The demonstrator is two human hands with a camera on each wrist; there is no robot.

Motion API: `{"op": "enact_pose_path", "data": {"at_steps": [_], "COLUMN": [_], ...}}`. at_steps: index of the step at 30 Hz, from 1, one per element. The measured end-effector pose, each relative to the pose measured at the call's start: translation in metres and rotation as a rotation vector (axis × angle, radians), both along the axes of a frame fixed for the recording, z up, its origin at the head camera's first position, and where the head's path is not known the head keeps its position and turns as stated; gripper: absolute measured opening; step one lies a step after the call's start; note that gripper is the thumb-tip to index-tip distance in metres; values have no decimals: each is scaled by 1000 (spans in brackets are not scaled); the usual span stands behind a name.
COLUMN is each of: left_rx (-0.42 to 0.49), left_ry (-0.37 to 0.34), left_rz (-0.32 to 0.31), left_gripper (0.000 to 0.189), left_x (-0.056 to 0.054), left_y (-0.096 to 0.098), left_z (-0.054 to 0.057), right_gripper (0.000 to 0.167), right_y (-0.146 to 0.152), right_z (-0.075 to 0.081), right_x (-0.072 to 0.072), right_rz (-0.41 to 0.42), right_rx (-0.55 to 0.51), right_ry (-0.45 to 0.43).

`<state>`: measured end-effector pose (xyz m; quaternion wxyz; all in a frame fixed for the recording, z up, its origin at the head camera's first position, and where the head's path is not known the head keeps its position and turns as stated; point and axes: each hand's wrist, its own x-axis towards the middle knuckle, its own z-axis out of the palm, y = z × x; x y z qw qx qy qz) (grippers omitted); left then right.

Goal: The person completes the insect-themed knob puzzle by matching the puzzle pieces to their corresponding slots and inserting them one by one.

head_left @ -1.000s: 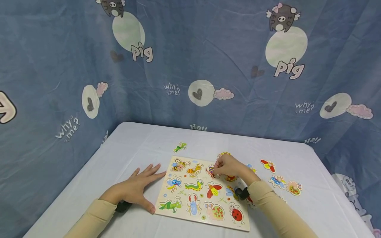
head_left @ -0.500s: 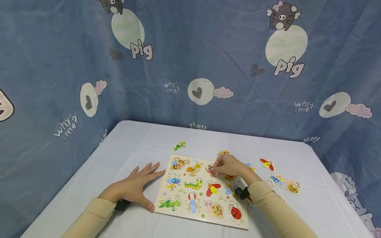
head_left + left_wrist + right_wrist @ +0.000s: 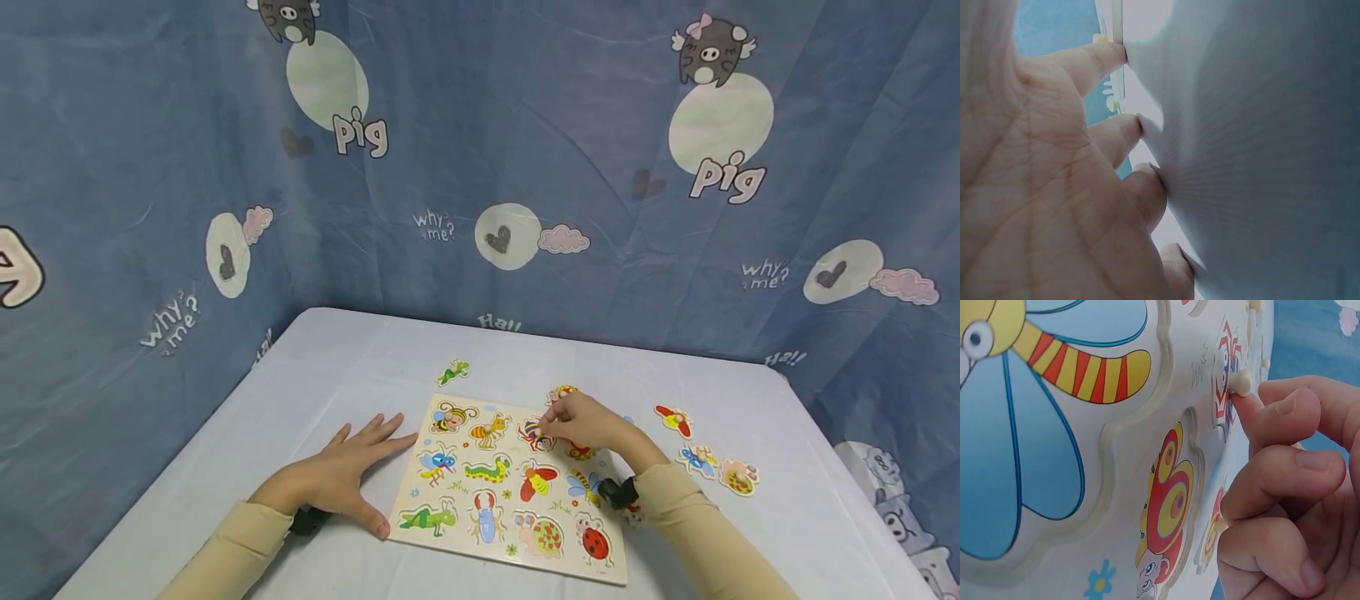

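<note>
Filling puzzle board looks early. Head view: board on table; bee piece and ant piece set at far left; at least 5 pieces loose, green piece beyond far edge, red piece and snail piece off right. Left hand spread, holding nothing, thumb at board's near left corner. Left wrist: same hand's fingertips rest on table. Right wrist: right hand appears to pinch knob of spider piece, full seating unclear; butterfly cutout, dragonfly cutout look unfilled.
</note>
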<state>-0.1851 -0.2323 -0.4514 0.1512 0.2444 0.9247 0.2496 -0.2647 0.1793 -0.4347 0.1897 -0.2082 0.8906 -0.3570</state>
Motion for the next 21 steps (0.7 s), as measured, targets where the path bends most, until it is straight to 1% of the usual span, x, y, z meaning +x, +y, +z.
{"op": "enact_pose_path", "data": {"at_steps": [3, 5, 7, 10, 13, 18, 21], "left_rx": [0, 0, 0, -2, -4, -9, -8], "left_ry": [3, 5, 5, 4, 4, 6, 8], "left_rz": [-1, -3, -3, -3, -1, -4, -7], "left_gripper": [131, 131, 131, 131, 131, 131, 131], "left_x": [0, 0, 0, 0, 0, -1, -1], "left_y": [0, 0, 0, 0, 0, 0, -1], "left_z": [-1, -1, -1, -1, -1, -2, -2], "right_gripper": [17, 18, 20, 24, 27, 33, 34], "right_y": [1, 3, 5, 11, 17, 26, 33], "right_z": [1, 2, 4, 9, 15, 25, 30], "right_x": [0, 0, -1, -2, -3, -2, 1], "right_rz": [9, 29, 51, 56, 51, 35, -1], "right_rx": [4, 8, 4, -10, -27, -10, -4], "right_ry": [-4, -5, -15, -29, -23, 27, 42]}}
